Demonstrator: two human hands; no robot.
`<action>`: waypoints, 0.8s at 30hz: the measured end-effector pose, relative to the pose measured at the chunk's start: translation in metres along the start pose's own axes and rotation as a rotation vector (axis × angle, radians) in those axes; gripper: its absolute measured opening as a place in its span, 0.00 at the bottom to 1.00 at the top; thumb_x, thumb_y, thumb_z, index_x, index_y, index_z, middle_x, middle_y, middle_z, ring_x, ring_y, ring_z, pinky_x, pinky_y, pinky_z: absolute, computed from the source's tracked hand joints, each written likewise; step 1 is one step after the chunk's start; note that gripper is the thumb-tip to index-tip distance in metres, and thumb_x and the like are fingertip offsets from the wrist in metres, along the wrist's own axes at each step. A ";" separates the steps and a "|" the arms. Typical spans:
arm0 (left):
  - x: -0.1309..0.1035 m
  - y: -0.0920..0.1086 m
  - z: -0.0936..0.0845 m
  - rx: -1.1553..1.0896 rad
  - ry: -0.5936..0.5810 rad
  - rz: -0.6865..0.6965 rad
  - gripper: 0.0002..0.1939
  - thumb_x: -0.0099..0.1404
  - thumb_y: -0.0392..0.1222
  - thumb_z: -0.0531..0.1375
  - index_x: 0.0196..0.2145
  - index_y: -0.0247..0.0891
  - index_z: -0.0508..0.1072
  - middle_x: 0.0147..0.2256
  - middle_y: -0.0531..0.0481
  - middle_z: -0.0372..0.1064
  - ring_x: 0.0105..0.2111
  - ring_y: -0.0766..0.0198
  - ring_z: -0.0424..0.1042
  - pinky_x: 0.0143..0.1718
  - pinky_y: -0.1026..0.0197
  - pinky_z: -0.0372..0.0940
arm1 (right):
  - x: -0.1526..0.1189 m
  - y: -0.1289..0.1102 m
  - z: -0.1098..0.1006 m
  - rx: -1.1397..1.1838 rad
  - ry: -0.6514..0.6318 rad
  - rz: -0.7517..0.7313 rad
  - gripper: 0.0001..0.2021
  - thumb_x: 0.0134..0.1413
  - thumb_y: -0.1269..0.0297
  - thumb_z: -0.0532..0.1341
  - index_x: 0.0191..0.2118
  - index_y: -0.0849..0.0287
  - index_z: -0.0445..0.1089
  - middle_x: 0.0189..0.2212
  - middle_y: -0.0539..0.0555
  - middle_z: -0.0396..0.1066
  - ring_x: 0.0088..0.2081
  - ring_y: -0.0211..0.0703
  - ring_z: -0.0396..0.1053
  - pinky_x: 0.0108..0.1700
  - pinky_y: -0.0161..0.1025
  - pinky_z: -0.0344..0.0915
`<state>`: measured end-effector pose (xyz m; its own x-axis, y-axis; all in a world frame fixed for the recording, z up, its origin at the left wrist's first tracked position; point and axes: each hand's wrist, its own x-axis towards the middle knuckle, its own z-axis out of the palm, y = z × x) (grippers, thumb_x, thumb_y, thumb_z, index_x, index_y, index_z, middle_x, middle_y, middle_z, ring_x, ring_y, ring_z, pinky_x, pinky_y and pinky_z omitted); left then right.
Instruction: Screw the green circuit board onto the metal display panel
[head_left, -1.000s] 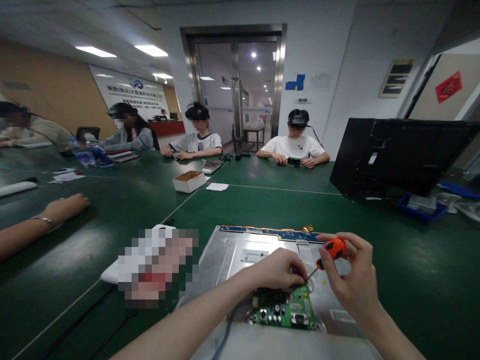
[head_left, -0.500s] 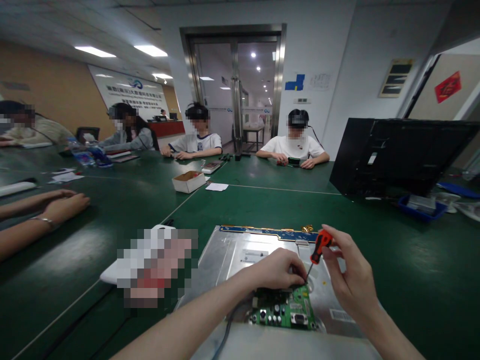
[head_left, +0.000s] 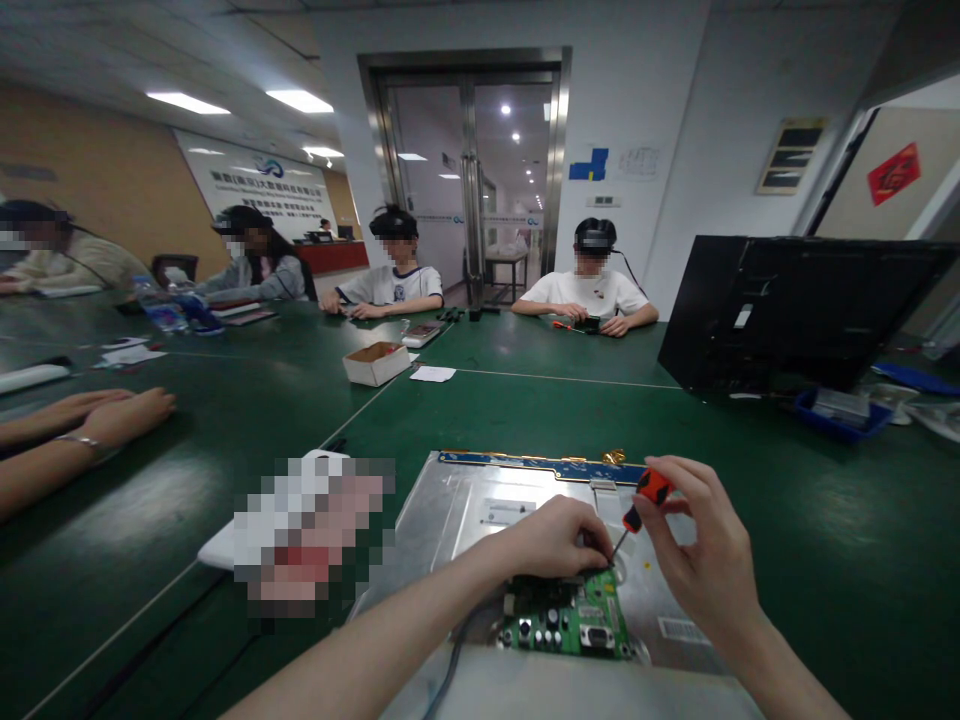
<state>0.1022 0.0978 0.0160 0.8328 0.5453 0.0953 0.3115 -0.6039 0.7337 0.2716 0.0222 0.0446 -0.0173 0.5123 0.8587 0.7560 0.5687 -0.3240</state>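
Note:
My right hand [head_left: 701, 535] grips the red and black handle of a screwdriver [head_left: 632, 518], which leans with its tip down at the upper right corner of a green circuit board [head_left: 577, 618]. My left hand [head_left: 566, 538] is closed at that same corner, its fingertips pressed together by the screwdriver tip; what they hold is hidden. The board lies on a silver metal panel [head_left: 465, 520]. Along the panel's far edge runs a narrow blue circuit board [head_left: 525, 463].
A pixelated white and pink item [head_left: 300, 535] lies left of the panel. Farther off are an open box [head_left: 376, 364], a white card [head_left: 433, 374], a black monitor [head_left: 802, 315] and a blue tray [head_left: 844, 415]. Another person's hands [head_left: 127, 415] rest at the left.
My right hand has shifted slightly, and the screwdriver handle leans more to the right. The tip and my left hand stay in place. Across the table, a person's hand has let go of a red tool.

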 end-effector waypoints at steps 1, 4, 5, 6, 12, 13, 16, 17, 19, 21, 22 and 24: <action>0.000 0.000 0.000 -0.001 -0.002 -0.002 0.06 0.58 0.28 0.67 0.34 0.35 0.81 0.30 0.50 0.77 0.31 0.63 0.74 0.34 0.67 0.63 | 0.001 -0.001 0.000 -0.011 -0.008 0.001 0.14 0.64 0.68 0.56 0.55 0.52 0.63 0.44 0.57 0.67 0.37 0.43 0.72 0.30 0.37 0.74; 0.001 -0.001 0.001 0.011 -0.008 -0.006 0.06 0.58 0.29 0.68 0.34 0.35 0.81 0.31 0.50 0.77 0.31 0.63 0.74 0.34 0.67 0.63 | 0.001 -0.002 -0.001 -0.034 -0.037 0.008 0.17 0.66 0.70 0.53 0.58 0.51 0.62 0.46 0.58 0.68 0.39 0.44 0.73 0.33 0.39 0.75; 0.001 -0.002 0.001 0.015 -0.010 -0.008 0.06 0.58 0.29 0.68 0.34 0.35 0.81 0.32 0.50 0.77 0.31 0.63 0.74 0.34 0.67 0.63 | 0.001 -0.002 -0.001 -0.030 -0.041 0.011 0.17 0.66 0.71 0.53 0.58 0.52 0.62 0.46 0.58 0.69 0.39 0.44 0.73 0.33 0.39 0.75; 0.001 -0.002 0.001 0.017 -0.013 -0.010 0.06 0.58 0.29 0.67 0.34 0.35 0.81 0.32 0.50 0.77 0.31 0.63 0.74 0.34 0.67 0.63 | 0.000 -0.001 -0.001 -0.020 -0.043 0.018 0.17 0.66 0.70 0.53 0.58 0.53 0.62 0.45 0.58 0.70 0.38 0.43 0.73 0.32 0.38 0.74; 0.001 -0.001 0.000 0.013 -0.020 -0.036 0.07 0.58 0.29 0.67 0.34 0.35 0.81 0.31 0.50 0.77 0.32 0.63 0.74 0.34 0.67 0.63 | -0.005 0.005 0.002 0.046 0.048 0.082 0.16 0.60 0.61 0.63 0.51 0.55 0.60 0.41 0.56 0.72 0.32 0.41 0.75 0.29 0.37 0.75; 0.001 -0.001 0.000 0.012 -0.019 -0.037 0.07 0.58 0.29 0.67 0.35 0.35 0.81 0.31 0.50 0.77 0.32 0.63 0.74 0.34 0.67 0.64 | -0.006 0.006 0.003 0.059 0.061 0.091 0.17 0.60 0.61 0.63 0.51 0.55 0.60 0.40 0.56 0.73 0.33 0.42 0.75 0.29 0.37 0.75; 0.000 -0.001 -0.001 0.006 -0.024 -0.033 0.08 0.57 0.28 0.67 0.35 0.35 0.81 0.31 0.50 0.77 0.32 0.63 0.74 0.34 0.67 0.64 | -0.007 0.006 0.004 0.096 0.048 0.117 0.17 0.60 0.62 0.63 0.51 0.55 0.58 0.38 0.55 0.74 0.33 0.42 0.76 0.30 0.36 0.75; 0.000 -0.002 -0.001 0.004 -0.025 -0.031 0.08 0.57 0.27 0.66 0.35 0.35 0.81 0.31 0.50 0.77 0.32 0.63 0.74 0.34 0.67 0.64 | -0.007 0.005 0.004 0.094 0.043 0.115 0.17 0.61 0.62 0.63 0.51 0.55 0.57 0.38 0.55 0.74 0.32 0.41 0.75 0.30 0.36 0.75; 0.000 -0.002 -0.002 0.007 -0.023 -0.021 0.09 0.57 0.26 0.66 0.35 0.35 0.81 0.31 0.51 0.77 0.32 0.64 0.74 0.34 0.68 0.64 | -0.006 0.004 0.004 0.070 0.037 0.089 0.16 0.61 0.64 0.62 0.51 0.55 0.59 0.39 0.55 0.73 0.31 0.40 0.74 0.30 0.36 0.75; 0.000 -0.003 -0.002 0.015 -0.018 -0.006 0.09 0.57 0.26 0.65 0.34 0.35 0.80 0.31 0.51 0.77 0.31 0.64 0.74 0.34 0.67 0.64 | -0.003 0.002 0.003 0.045 0.032 0.045 0.14 0.62 0.65 0.61 0.52 0.56 0.61 0.41 0.56 0.71 0.33 0.40 0.73 0.30 0.36 0.75; 0.000 -0.004 -0.001 0.019 -0.016 0.001 0.09 0.57 0.26 0.66 0.34 0.35 0.80 0.31 0.52 0.76 0.31 0.64 0.73 0.34 0.67 0.64 | -0.002 0.002 0.002 0.036 0.028 0.025 0.13 0.63 0.67 0.60 0.52 0.56 0.62 0.42 0.57 0.70 0.35 0.40 0.73 0.31 0.36 0.75; 0.000 -0.005 -0.001 0.024 -0.014 0.010 0.08 0.57 0.26 0.66 0.33 0.35 0.80 0.30 0.52 0.76 0.31 0.64 0.73 0.34 0.67 0.64 | 0.001 0.000 0.001 0.022 0.012 -0.010 0.13 0.64 0.69 0.57 0.53 0.55 0.63 0.44 0.57 0.68 0.38 0.41 0.73 0.32 0.36 0.75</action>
<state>0.1002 0.1014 0.0135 0.8422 0.5311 0.0925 0.3142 -0.6231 0.7163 0.2707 0.0230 0.0450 -0.0166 0.4991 0.8664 0.7413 0.5876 -0.3243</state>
